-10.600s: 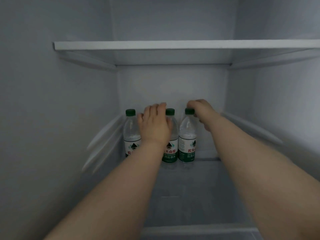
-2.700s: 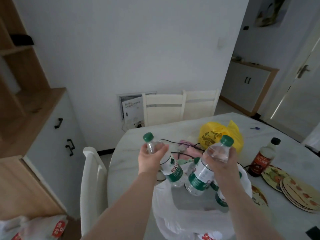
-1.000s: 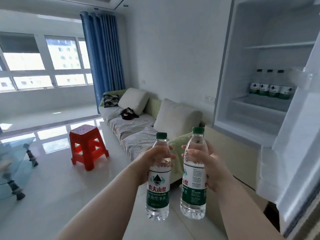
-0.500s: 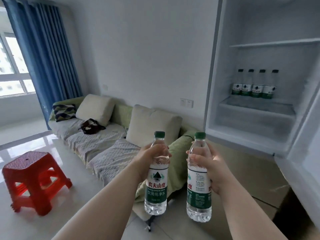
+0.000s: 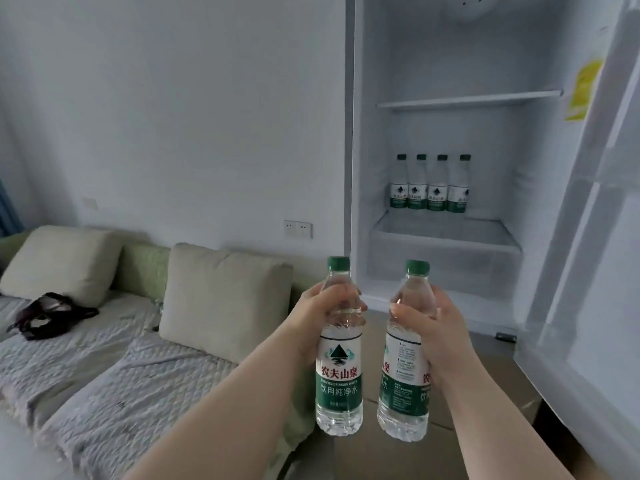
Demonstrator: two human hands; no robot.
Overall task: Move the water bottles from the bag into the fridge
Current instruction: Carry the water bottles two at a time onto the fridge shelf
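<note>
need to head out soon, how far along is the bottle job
Done: four bottles stand in a row on a shelf. In hand: left hand grips one bottle, right hand a second bottle, both outside the open fridge. Left: shelve these two; the bag is out of view, so more may remain.

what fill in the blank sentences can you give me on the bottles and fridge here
The row of bottles on the fridge shelf numbers ____.
The left hand and right hand each grip a carried bottle with a ____ cap.
The fridge door stands ____.
Missing: four; green; open.
</note>
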